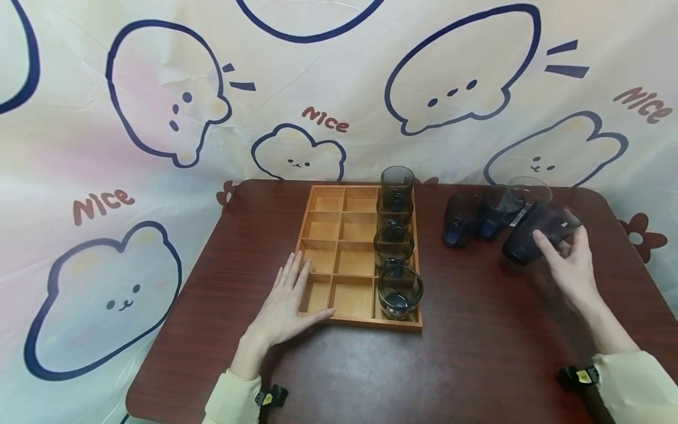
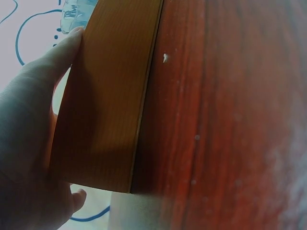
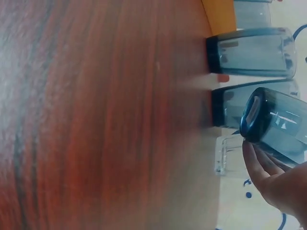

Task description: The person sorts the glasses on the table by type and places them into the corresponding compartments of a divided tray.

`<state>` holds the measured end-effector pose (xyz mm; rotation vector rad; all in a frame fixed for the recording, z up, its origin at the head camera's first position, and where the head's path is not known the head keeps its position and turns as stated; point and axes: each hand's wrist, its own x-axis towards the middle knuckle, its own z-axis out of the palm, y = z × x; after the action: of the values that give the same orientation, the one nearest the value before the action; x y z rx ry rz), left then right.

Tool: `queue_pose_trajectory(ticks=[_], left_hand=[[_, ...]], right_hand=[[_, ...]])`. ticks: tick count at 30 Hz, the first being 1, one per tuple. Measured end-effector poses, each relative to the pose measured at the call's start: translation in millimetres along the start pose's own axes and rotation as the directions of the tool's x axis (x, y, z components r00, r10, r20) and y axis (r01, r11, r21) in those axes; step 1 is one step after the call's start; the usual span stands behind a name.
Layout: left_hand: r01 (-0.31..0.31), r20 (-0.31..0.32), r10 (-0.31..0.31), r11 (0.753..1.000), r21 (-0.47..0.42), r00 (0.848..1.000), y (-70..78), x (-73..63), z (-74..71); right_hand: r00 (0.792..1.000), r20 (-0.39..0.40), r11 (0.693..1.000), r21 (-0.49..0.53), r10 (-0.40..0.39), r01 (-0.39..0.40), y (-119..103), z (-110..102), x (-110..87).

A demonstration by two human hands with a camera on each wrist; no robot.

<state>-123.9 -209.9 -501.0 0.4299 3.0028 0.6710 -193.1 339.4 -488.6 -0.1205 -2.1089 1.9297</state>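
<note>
My right hand (image 1: 574, 268) grips a dark tinted drinking glass (image 1: 529, 237) at the right of the table. In the right wrist view the held glass (image 3: 283, 120) leans over, its thick base raised off the tabletop. My left hand (image 1: 283, 306) rests with fingers spread on the near left corner of a divided wooden tray (image 1: 371, 323). Its thumb lies along the front rim in the head view. Several tinted glasses, one of them nearest me (image 1: 399, 291), stand in the tray's right column. The compartments left of them hold nothing.
Left of the held glass stand two more dark glasses, one farther left (image 1: 459, 221) and one beside it (image 1: 498, 212). A clear glass (image 1: 529, 187) is behind them. The dark red-brown table (image 1: 371, 377) meets a cartoon-printed sheet (image 1: 296, 70) at its back edge.
</note>
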Motion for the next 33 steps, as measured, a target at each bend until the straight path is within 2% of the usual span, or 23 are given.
queue_pose_trajectory(ticks=[4, 11, 17, 25, 29, 33], left_hand=[[0.002, 0.001, -0.002, 1.000, 0.001, 1.000, 0.0, 0.1, -0.7], [-0.005, -0.002, 0.005, 1.000, 0.002, 1.000, -0.1, 0.6, -2.2], [-0.005, -0.002, 0.005, 1.000, 0.005, 1.000, -0.3, 1.0, -2.9], [-0.003, -0.002, 0.003, 1.000, 0.010, 1.000, -0.7, 0.5, -2.4], [0.002, -0.002, -0.002, 1.000, 0.002, 1.000, -0.9, -0.1, -2.1], [0.009, 0.002, -0.009, 1.000, -0.013, 1.000, -0.9, -1.2, -0.2]], right_hand=[[0.999, 0.023, 0.997, -0.070, -0.036, 0.038, -6.0, 4.9, -1.7], [0.995, 0.042, 0.995, -0.045, -0.092, 0.094, -16.7, 17.1, -4.2], [0.989, 0.059, 0.978, -0.148, -0.138, 0.146, -31.4, 28.3, -7.1], [0.977, 0.106, 0.982, 0.013, -0.187, 0.187, -46.9, 45.9, -9.1], [0.973, 0.126, 0.981, 0.032, -0.194, 0.192, -53.8, 56.7, -8.7], [0.968, 0.136, 0.977, 0.010, -0.211, 0.211, -62.6, 69.6, -6.1]])
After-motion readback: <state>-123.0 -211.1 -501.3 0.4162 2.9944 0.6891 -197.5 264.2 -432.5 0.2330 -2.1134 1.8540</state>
